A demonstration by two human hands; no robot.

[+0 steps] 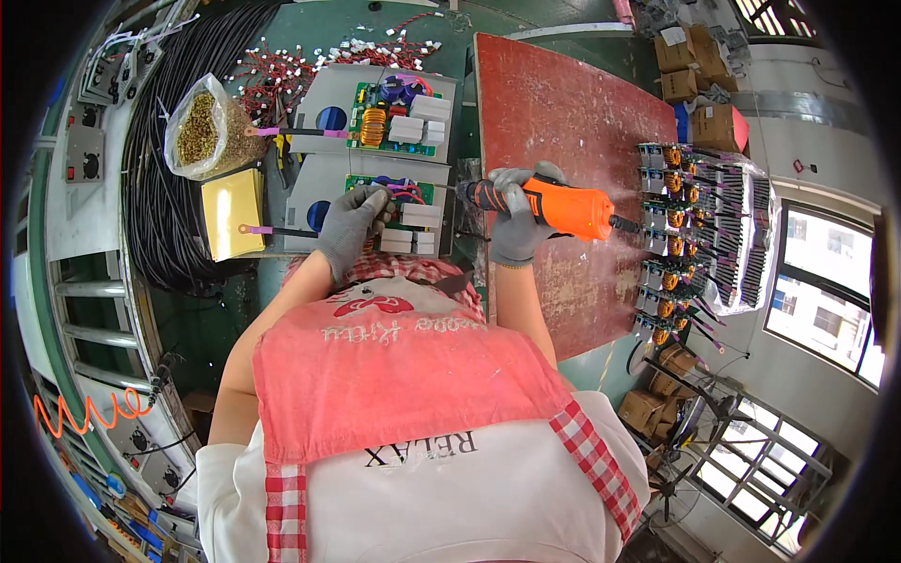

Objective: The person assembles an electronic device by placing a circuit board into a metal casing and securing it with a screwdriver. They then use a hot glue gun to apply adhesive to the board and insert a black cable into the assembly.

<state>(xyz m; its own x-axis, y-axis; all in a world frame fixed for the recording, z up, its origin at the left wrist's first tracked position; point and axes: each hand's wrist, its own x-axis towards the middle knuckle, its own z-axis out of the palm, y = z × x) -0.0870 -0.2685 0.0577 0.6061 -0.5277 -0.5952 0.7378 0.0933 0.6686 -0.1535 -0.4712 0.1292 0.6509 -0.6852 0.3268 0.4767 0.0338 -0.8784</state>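
Note:
My right hand (518, 225), in a grey glove, is wrapped round an orange and black electric screwdriver (580, 212) whose bit end points left toward the near circuit board (420, 214). That green board carries white blocks and red wires and lies on a grey metal plate (302, 195). Over the board's left part, my gloved left hand (355, 223) has its thumb and fingers pinched together; anything between them is too small to make out. Beyond it, a similar circuit board (399, 120) with a copper coil sits on another grey plate (324, 84). Pink-sleeved cables with ring terminals extend left from both.
Left of the plates are a clear bag of brass-coloured fasteners (197, 131), a yellow stack (233, 216), pliers (281, 155) and bundled black cable (155, 202). Red wires with white connectors (286, 80) lie behind. A worn red board (572, 122) and stacked assemblies (671, 244) are right.

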